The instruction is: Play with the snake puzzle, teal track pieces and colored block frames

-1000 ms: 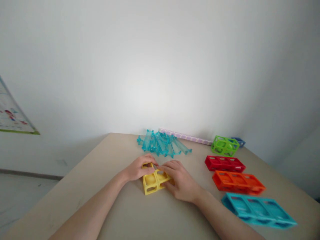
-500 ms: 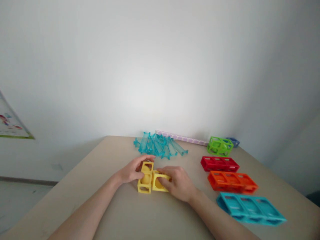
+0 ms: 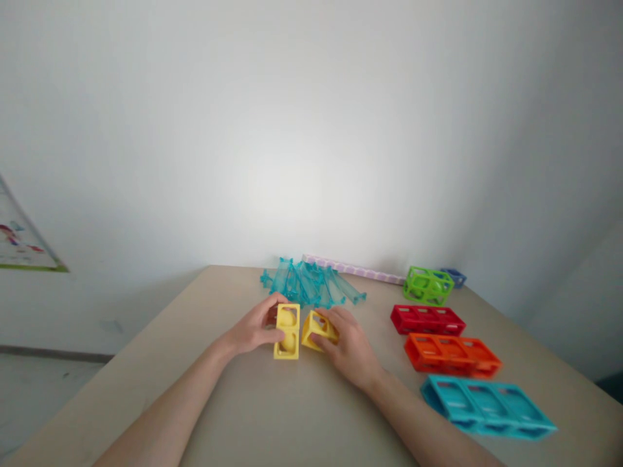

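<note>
Two yellow open-frame blocks sit at the middle of the tan table [image 3: 272,415]. My left hand [image 3: 256,329] is closed on the left yellow block [image 3: 287,331], which stands upright with two cells. My right hand [image 3: 349,349] grips the right yellow block [image 3: 316,329], tilted and lifted slightly at one edge. A narrow gap separates the two blocks.
A heap of clear teal pieces [image 3: 311,287] lies behind the hands. To the right lie a green block [image 3: 428,285], a red block [image 3: 427,320], an orange block [image 3: 451,354] and a teal block [image 3: 487,406]. A lilac strip [image 3: 355,268] and a blue piece [image 3: 453,277] rest by the wall.
The joined yellow blocks have come apart. My left hand turned its block upright; my right hand drew the other one a little to the right and tilted it.
</note>
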Action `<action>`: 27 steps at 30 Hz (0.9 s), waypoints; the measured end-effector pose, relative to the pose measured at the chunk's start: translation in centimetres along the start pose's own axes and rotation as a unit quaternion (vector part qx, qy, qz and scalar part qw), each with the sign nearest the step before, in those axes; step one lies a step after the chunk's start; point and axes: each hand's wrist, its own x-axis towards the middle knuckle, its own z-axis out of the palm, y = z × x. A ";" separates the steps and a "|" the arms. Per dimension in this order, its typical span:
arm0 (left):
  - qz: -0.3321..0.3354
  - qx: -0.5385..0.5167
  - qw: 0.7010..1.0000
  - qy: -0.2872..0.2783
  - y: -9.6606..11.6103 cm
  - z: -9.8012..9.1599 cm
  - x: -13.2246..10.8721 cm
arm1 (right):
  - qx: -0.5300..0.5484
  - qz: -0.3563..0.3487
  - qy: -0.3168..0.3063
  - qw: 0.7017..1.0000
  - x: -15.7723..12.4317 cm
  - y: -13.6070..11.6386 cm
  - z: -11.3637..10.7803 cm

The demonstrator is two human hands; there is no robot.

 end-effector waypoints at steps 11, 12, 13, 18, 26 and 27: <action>0.030 -0.145 0.980 0.136 0.5 0.0 0.6 | 0.020 -0.039 -0.021 0.999 -0.1 0.0 -0.4; 0.026 -0.163 0.973 0.158 0.6 0.0 0.7 | 0.026 -0.043 -0.025 0.998 -0.2 0.0 -0.6; 0.020 -0.181 0.967 0.181 0.8 0.1 0.8 | 0.033 -0.046 -0.029 0.998 -0.2 0.0 -0.7; -0.015 -0.223 0.952 0.208 1.2 0.6 1.0 | 0.039 -0.052 -0.016 0.998 -0.1 -0.3 -0.3; 0.003 -0.262 0.955 0.136 1.6 0.9 0.6 | 0.025 -0.044 0.024 0.998 0.1 0.3 0.0; 0.004 -0.280 0.952 0.127 1.7 0.8 0.6 | 0.024 -0.045 0.030 0.998 0.1 0.3 0.1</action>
